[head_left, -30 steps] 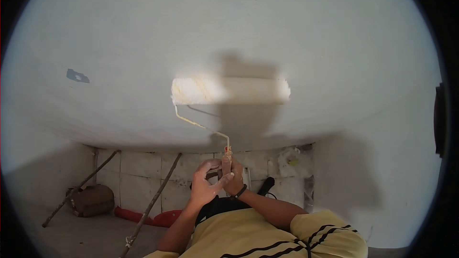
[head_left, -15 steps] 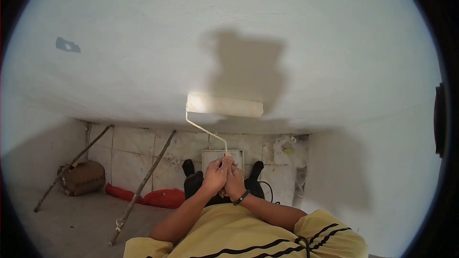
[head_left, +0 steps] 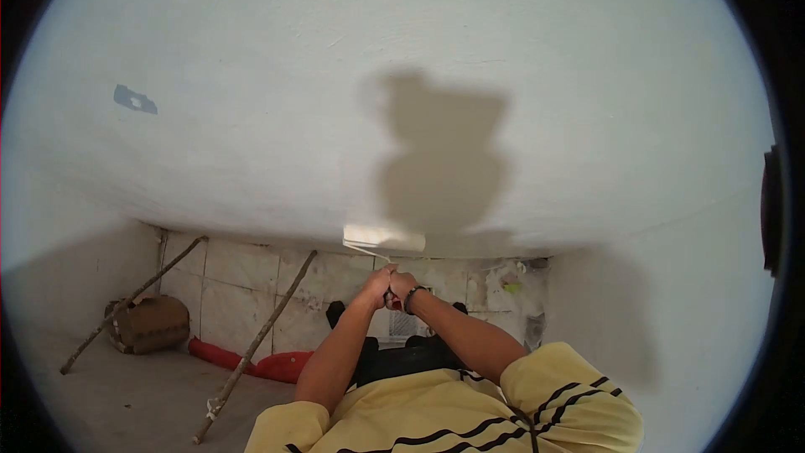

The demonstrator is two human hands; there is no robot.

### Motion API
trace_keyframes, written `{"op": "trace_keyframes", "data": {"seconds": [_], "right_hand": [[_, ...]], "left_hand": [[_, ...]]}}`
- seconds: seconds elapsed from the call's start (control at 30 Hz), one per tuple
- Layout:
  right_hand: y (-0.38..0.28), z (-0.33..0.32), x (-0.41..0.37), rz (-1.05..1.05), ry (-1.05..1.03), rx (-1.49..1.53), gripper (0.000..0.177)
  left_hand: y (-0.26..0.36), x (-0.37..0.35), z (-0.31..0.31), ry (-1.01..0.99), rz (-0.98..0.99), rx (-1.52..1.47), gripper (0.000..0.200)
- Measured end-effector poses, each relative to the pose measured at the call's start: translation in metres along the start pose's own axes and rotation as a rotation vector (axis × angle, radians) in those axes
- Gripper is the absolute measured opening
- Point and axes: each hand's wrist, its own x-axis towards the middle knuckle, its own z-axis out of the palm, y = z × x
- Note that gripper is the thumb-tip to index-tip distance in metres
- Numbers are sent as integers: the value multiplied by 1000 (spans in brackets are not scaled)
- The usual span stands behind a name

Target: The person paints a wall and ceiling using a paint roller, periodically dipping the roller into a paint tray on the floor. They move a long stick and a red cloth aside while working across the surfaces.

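Observation:
Both hands are closed round the handle of a paint roller (head_left: 386, 237), which is mostly hidden by the fingers. My left hand (head_left: 376, 287) is on the left, pressed against my right hand (head_left: 403, 284), whose wrist wears a dark band. The pale roller sleeve lies sideways low on the white wall (head_left: 277, 117), close to its foot. A thin bent wire frame runs from the sleeve's left end back to my fists. Below the hands a pale paint tray (head_left: 402, 325) on the floor is partly covered by my arms and fists.
On the left, two wooden sticks (head_left: 267, 331) slant across the floor, near a brown cylindrical thing (head_left: 151, 324) and a red cloth-like thing (head_left: 281, 366). Side walls stand left and right. Stained tiles (head_left: 239, 262) line the wall's foot. A grey patch (head_left: 135, 99) marks the wall.
The roller has come down the wall, and both hands are now further out, nearer the wall, with arms more stretched. The view has shifted slightly, so the floor things sit lower.

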Motion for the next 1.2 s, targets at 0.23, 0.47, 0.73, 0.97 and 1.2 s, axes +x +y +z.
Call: {"op": "trace_keyframes", "data": {"seconds": [0.23, 0.47, 0.73, 0.97, 1.2], "right_hand": [[16, -11, -106, -126, 58, -290, 36], [22, -27, -286, -284, -132, -236, 32], [60, -35, -329, -1050, 96, -600, 39], [-23, 3, -307, -1659, 175, -511, 32], [-53, 23, -269, -1602, 213, -371, 25]], "left_hand": [[-2, -98, 29, -204, -63, 9, 33], [6, -220, 62, -539, 221, 404, 39], [41, -301, 84, -704, 566, 686, 37], [96, -295, 105, -472, 1153, 581, 32], [123, -268, 110, -375, 1081, 509, 36]]}}
